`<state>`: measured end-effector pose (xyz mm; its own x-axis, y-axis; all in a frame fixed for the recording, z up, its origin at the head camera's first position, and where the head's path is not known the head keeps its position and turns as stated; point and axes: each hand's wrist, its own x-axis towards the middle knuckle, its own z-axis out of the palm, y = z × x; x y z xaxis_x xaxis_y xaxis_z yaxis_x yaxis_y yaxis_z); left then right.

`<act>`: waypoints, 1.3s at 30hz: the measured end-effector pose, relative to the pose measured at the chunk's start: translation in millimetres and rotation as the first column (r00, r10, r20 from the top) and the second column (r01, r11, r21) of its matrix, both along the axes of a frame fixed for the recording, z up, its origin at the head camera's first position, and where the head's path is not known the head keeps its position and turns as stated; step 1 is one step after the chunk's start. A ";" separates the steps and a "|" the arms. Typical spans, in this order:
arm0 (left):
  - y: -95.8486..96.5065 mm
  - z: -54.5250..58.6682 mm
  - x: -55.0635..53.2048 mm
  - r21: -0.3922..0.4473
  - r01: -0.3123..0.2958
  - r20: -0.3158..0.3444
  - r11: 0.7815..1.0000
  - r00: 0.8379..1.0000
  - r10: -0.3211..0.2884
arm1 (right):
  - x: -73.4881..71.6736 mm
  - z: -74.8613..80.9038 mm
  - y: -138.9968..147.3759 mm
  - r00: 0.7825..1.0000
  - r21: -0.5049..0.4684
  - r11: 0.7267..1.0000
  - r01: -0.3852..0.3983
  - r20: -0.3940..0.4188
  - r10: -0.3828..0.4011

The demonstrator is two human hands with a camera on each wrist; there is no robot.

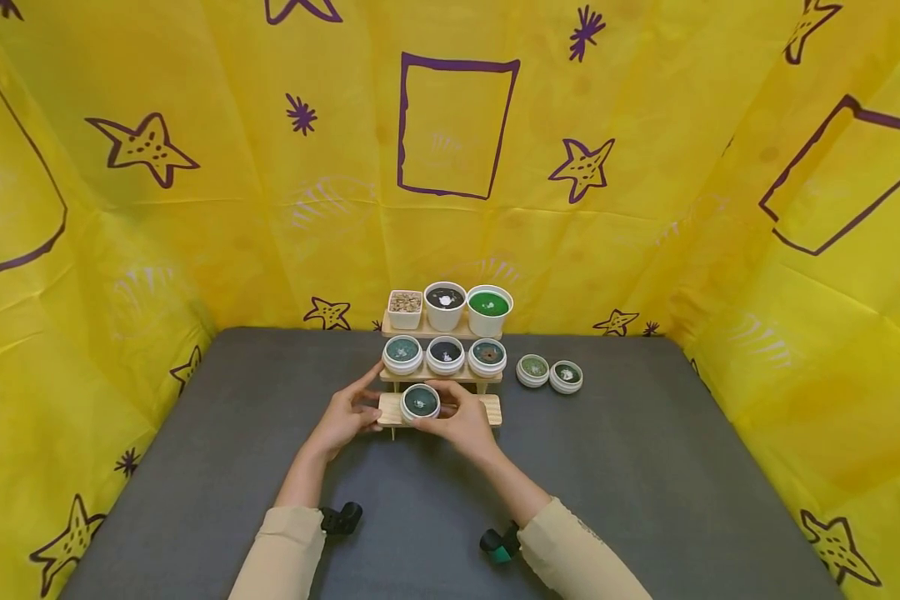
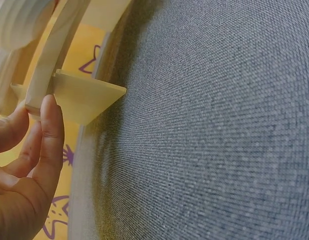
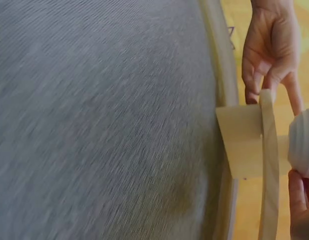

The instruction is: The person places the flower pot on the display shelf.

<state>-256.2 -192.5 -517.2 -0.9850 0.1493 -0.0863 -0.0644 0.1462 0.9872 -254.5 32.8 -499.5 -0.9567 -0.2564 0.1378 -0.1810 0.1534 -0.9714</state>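
A small round white bowl (image 1: pixel 421 402) with a dark teal filling is gripped by my right hand (image 1: pixel 465 422), thumb in front and fingers behind. It is over the lowest board of a three-tier wooden stand (image 1: pixel 491 408). In the right wrist view the ridged bowl (image 3: pixel 301 142) appears beside the board (image 3: pixel 269 170); whether they touch I cannot tell. My left hand (image 1: pixel 342 419) pinches the left end of that lowest board, and the left wrist view shows its thumb and fingers (image 2: pixel 52 125) on either side of the board's tip.
On the middle tier stand a teal-filled bowl (image 1: pixel 402 353), a dark one (image 1: pixel 446 354) and a brownish-teal one (image 1: pixel 487 356). The top tier carries a square cup (image 1: pixel 405 309), a dark-filled cup (image 1: pixel 445 306) and a green-filled cup (image 1: pixel 490 310). Two smaller bowls (image 1: pixel 532 371) sit right of the stand.
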 end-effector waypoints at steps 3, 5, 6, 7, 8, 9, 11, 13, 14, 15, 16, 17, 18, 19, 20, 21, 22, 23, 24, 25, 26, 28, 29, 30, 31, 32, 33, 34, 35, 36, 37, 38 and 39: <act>-0.5 -0.5 -0.1 0.003 0.002 0.002 1.000 1.000 -0.002 | 0.7 4.7 -9.5 1.000 -0.005 1.000 -0.001 0.008 0.001; -0.9 -0.8 0.1 0.002 0.001 0.002 1.000 1.000 -0.001 | 4.8 13.2 -14.1 1.000 -0.007 1.000 -0.008 0.006 0.008; -1.1 -0.9 0.1 0.000 0.001 0.002 1.000 1.000 -0.001 | 7.2 17.7 -16.2 1.000 -0.006 1.000 -0.011 0.006 0.011; -1.4 -0.9 0.1 -0.004 0.001 0.003 1.000 1.000 -0.001 | 9.6 22.1 -18.1 1.000 -0.004 1.000 -0.014 0.008 0.014; -1.6 -0.9 0.1 -0.006 0.001 0.005 1.000 1.000 0.000 | 12.2 26.5 -19.7 1.000 -0.003 1.000 -0.018 0.010 0.018; -1.8 -0.9 0.0 -0.007 -0.001 0.007 1.000 1.000 0.001 | 14.7 30.1 -21.2 1.000 -0.001 1.000 -0.018 0.008 0.018; -1.8 -0.7 -0.4 -0.009 -0.002 0.013 1.000 1.000 0.002 | 17.5 32.9 -24.4 1.000 0.005 1.000 -0.015 0.005 0.015; -1.7 -0.6 -0.6 -0.012 -0.001 0.017 1.000 1.000 0.001 | 16.7 29.0 -28.1 1.000 0.014 1.000 -0.004 0.005 0.004; -1.6 -0.5 -0.6 -0.011 -0.002 0.018 1.000 1.000 0.002 | 15.2 24.6 -30.0 1.000 0.013 1.000 0.003 0.006 -0.003; -1.6 -0.5 -0.5 -0.012 -0.002 0.019 1.000 1.000 0.002 | 13.2 19.3 -31.8 1.000 0.013 1.000 0.012 0.002 -0.012; -1.4 -0.4 -0.2 -0.011 -0.003 0.020 1.000 1.000 0.003 | 10.9 13.9 -33.6 1.000 0.013 1.000 0.023 0.001 -0.023; -1.3 -0.2 0.1 -0.012 -0.002 0.018 1.000 1.000 0.002 | 8.7 8.9 -35.1 0.999 0.008 0.999 0.032 -0.001 -0.032; -1.3 0.0 0.3 -0.012 -0.002 0.017 1.000 1.000 0.002 | 6.5 4.1 -36.5 0.999 0.005 0.999 0.043 -0.003 -0.043; -1.2 0.3 0.6 -0.012 0.000 0.015 1.000 1.000 0.001 | 4.5 -0.4 -37.7 0.999 0.003 0.999 0.053 -0.007 -0.053; -1.2 0.4 0.7 -0.010 -0.001 0.014 1.000 1.000 0.001 | 3.3 -3.1 -38.4 0.998 0.002 0.998 0.060 -0.011 -0.060; -1.1 0.5 0.8 -0.009 -0.002 0.014 1.000 1.000 0.002 | 2.4 -4.7 -39.0 0.998 0.005 0.998 0.066 -0.015 -0.066; -0.9 0.5 0.8 -0.007 -0.004 0.015 1.000 1.000 0.004 | 1.8 -5.7 -39.4 0.997 0.007 0.997 0.071 -0.017 -0.070; -0.9 0.3 0.6 -0.007 -0.003 0.014 1.000 1.000 0.003 | 1.4 -6.2 -39.7 0.997 0.010 0.997 0.074 -0.020 -0.074; -0.8 0.0 0.3 -0.006 -0.002 0.013 1.000 1.000 0.002 | 0.9 -6.9 -40.0 0.997 0.017 0.997 0.077 -0.020 -0.077; -1.0 -0.5 0.2 -0.007 0.000 0.012 1.000 1.000 0.000 | 0.9 -7.6 -40.2 0.997 0.022 0.997 0.079 -0.023 -0.078; -1.0 -1.0 0.1 -0.004 -0.001 0.013 1.000 1.000 0.001 | 0.8 -7.9 -40.4 0.997 0.025 0.997 0.079 -0.025 -0.078; -0.9 -1.6 0.0 -0.001 -0.003 0.015 1.000 1.000 0.003 | 1.0 -7.9 -40.7 0.996 0.026 0.996 0.081 -0.027 -0.080; -1.0 -1.8 0.0 -0.001 -0.003 0.015 1.000 1.000 0.003 | 1.1 -8.0 -40.9 0.996 0.026 0.996 0.081 -0.026 -0.080; -1.1 -1.7 0.1 0.000 -0.003 0.016 1.000 1.000 0.003 | 1.2 -8.2 -41.1 0.996 0.024 0.996 0.082 -0.023 -0.081; -1.0 -1.5 0.3 0.000 -0.003 0.016 1.000 1.000 0.003 | 1.4 -8.5 -41.2 0.996 0.023 0.996 0.082 -0.022 -0.082; -0.9 -1.2 0.5 0.001 -0.005 0.018 1.000 1.000 0.005 | 1.4 -8.7 -41.4 0.996 0.024 0.996 0.085 -0.018 -0.085; -1.0 -0.8 0.6 -0.001 -0.005 0.017 1.000 1.000 0.005 | 1.4 -9.1 -41.5 0.996 0.026 0.996 0.088 -0.013 -0.087; -1.0 -0.4 0.8 -0.003 -0.004 0.016 1.000 1.000 0.004 | 1.2 -9.5 -41.4 0.996 0.027 0.996 0.089 -0.013 -0.089; -1.1 0.0 1.0 -0.005 -0.003 0.017 1.000 1.000 0.003 | 1.1 -10.0 -41.4 0.996 0.026 0.996 0.089 -0.014 -0.089; -1.1 0.3 1.0 -0.007 -0.003 0.017 1.000 1.000 0.003 | 0.9 -10.5 -41.2 0.996 0.026 0.996 0.089 -0.016 -0.089; -1.2 0.5 1.1 -0.008 -0.004 0.018 1.000 1.000 0.004 | 0.6 -11.1 -40.9 0.996 0.025 0.996 0.088 -0.017 -0.088; -1.2 0.7 1.1 -0.010 -0.005 0.019 1.000 1.000 0.005 | 0.3 -11.6 -40.6 0.996 0.025 0.996 0.087 -0.016 -0.086; -1.2 0.9 1.1 -0.011 -0.005 0.020 1.000 1.000 0.005 | 0.2 -11.9 -40.4 0.996 0.023 0.996 0.084 -0.016 -0.083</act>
